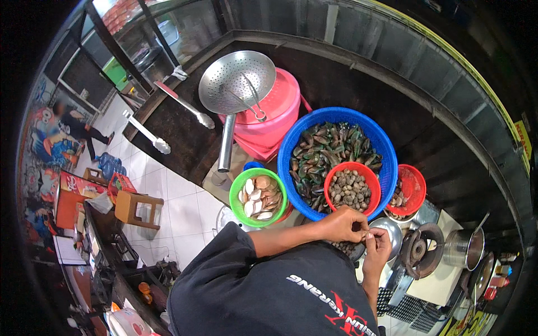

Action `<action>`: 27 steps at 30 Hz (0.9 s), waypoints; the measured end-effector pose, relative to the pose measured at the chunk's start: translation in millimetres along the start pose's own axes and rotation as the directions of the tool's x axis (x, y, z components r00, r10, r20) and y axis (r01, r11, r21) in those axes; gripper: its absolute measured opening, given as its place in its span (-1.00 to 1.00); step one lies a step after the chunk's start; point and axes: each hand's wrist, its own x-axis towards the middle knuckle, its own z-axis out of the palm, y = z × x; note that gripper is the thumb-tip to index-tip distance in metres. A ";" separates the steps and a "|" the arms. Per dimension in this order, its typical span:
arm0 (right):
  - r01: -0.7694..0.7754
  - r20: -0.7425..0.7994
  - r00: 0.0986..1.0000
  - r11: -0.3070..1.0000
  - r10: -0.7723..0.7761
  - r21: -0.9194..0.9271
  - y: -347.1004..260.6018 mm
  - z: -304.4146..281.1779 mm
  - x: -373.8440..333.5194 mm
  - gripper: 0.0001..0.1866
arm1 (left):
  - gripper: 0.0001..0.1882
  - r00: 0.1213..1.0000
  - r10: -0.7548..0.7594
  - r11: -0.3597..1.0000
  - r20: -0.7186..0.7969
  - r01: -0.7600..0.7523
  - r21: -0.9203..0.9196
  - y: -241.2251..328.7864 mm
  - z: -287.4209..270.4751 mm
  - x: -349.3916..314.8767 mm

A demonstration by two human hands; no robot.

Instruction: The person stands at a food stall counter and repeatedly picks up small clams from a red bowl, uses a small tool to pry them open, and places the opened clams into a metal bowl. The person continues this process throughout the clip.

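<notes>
Both hands meet below the blue basket (338, 120): the left hand (342, 223) and right hand (379, 245) pinch a small shell (365, 236) between curled fingers. Inside the basket, a red bowl (351, 189) of cockles sits on mussels. A green bowl (258, 197) of pale shells stands to its left; a metal strainer (237, 83) lies beyond on the counter (185, 134).

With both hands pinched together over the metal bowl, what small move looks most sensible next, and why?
Probably let the small shell drop into the metal bowl: the left hand and right hand meet right above it, beside the red basket of cockles. What the fingers pinch is too small to tell.
</notes>
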 end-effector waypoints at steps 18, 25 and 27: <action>0.029 0.010 1.000 0.997 -0.030 0.066 9.1 0.0 5.7 -0.96 | -0.83 0.998 -0.047 0.998 0.045 0.045 0.039 2.7 -2.2 1.6; 0.014 0.008 1.000 0.997 -0.014 0.073 4.3 3.4 5.5 -0.97 | -0.84 1.000 -0.024 0.999 0.020 0.024 0.021 0.1 -1.6 0.1; 0.000 -0.001 1.000 0.997 0.000 0.073 4.5 4.2 5.1 -0.97 | -0.85 0.999 -0.030 0.999 0.016 0.030 0.013 -0.6 -1.5 -0.9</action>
